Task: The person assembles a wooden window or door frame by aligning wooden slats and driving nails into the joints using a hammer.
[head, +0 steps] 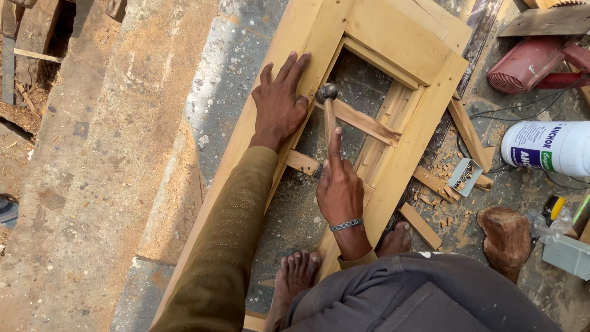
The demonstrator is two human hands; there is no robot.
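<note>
The right hand (339, 187) is closed around the wooden handle of one small hammer (327, 104), forefinger laid along the shaft, with the round steel head at 12 o'clock from the knuckles, over the loose slat; it looks light but head-heavy, stiff, best gripped low on the handle as here. The left hand (279, 104) lies flat with fingers spread, gripping nothing, pressing on the left stile of one pale wooden frame (418, 129) that rests on the concrete floor (92, 184). The frame looks rigid and fairly heavy, with smooth planed rails that take a palm well; its thin slat (362, 122), one, lying slantwise across the opening, seems likelier to split. At 3 o'clock from the frame lie one white plastic bottle (550, 147), one red power tool (531, 64) at 2 o'clock, and several wood offcuts (439, 184). Two bare feet (295, 273) stand at 6 o'clock
</note>
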